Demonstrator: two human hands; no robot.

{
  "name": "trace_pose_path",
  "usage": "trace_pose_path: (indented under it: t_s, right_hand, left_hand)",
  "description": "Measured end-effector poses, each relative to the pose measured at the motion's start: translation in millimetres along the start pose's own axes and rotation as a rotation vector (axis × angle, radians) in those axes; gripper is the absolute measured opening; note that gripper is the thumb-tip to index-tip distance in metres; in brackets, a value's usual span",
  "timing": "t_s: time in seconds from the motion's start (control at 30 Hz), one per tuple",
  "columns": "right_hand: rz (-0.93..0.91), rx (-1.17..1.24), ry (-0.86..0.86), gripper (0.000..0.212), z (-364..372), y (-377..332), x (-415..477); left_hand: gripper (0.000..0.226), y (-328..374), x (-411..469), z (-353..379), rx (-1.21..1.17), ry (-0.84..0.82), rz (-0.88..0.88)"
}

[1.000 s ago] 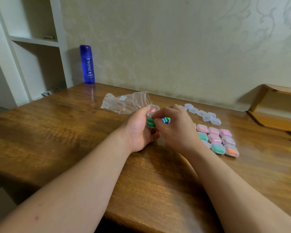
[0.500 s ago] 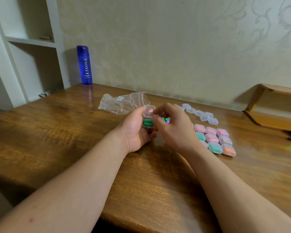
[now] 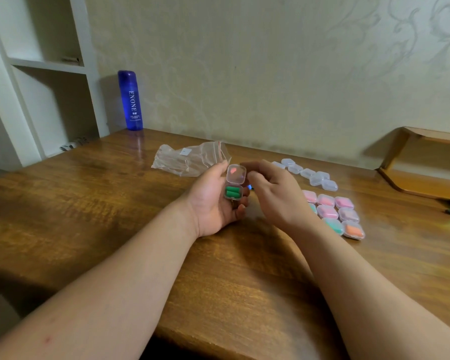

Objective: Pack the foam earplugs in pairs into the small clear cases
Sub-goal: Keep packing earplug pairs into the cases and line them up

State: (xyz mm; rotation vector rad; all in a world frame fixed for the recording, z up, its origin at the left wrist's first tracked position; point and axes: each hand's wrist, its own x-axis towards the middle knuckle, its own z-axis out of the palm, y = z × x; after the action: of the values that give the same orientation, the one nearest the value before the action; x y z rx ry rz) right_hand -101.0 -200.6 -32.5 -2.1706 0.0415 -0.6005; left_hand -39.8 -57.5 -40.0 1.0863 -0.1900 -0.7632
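**A:** So, what stood at the far left?

**B:** A white shelf [image 3: 47,64]. Next to it, by the wall, a blue bottle [image 3: 130,100] stood upright on the surface [image 3: 89,203].

**A:** And next along?

**B:** A crumpled clear bag [image 3: 190,159] lay flat, just behind the left hand [image 3: 211,206]. That hand was palm up, with its fingers curled round an open case [image 3: 233,193].

**A:** Where were the earplugs?

**B:** Two green earplugs [image 3: 232,192] lay side by side in the lower half of the case. The lid [image 3: 236,174] was hinged back, away from the person.

**A:** What about the right hand?

**B:** The right hand [image 3: 276,196] hovered just beside the case with its fingers curled and the fingertips close to the lid's right edge. It was blurred, so I couldn't tell whether it touched the lid or pinched anything. A speck of blue showed between the two hands.

**A:** And further right?

**B:** A loose row of empty cases [image 3: 309,175] lay near the wall. Nearer the person was a block of filled cases [image 3: 333,211] holding pink, teal and orange plugs, partly hidden by the right hand. At the far right a wooden tray [image 3: 421,178] sat against the wall.
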Motion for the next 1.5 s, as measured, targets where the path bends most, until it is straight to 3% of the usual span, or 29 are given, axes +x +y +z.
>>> trace_pose_path:
  t_s: [0.3,0.47,0.63,0.83,1.1,1.5]
  right_hand:
    - [-0.139,-0.212,-0.105,0.016,3.8,-1.9,-7.9]
    - [-0.15,-0.312,-0.143,0.029,8.2,-2.3,-8.0]
    - [-0.123,-0.257,-0.034,0.037,5.5,1.1,-5.1]
    - [-0.084,-0.261,-0.108,0.074,1.7,6.3,-5.5]
    - [-0.134,-0.309,-0.032,0.056,5.0,1.8,-5.4]
    - [-0.151,-0.325,-0.025,0.056,7.3,5.9,-3.3]
  left_hand:
    - [0.068,2.5,-3.3,-5.4,-0.103,0.043,-0.006]
    - [0.069,2.8,0.4,-8.2,-0.083,0.059,0.0]
    - [0.042,-0.8,-1.4,-1.2,0.008,-0.005,0.045]
    - [0.03,-4.7,-2.1,2.9,0.07,0.02,0.109]
    - [0.024,-4.5,-1.1,4.7,0.21,0.073,0.175]
    - [0.024,-5.8,-1.1,4.7,0.223,0.078,0.169]
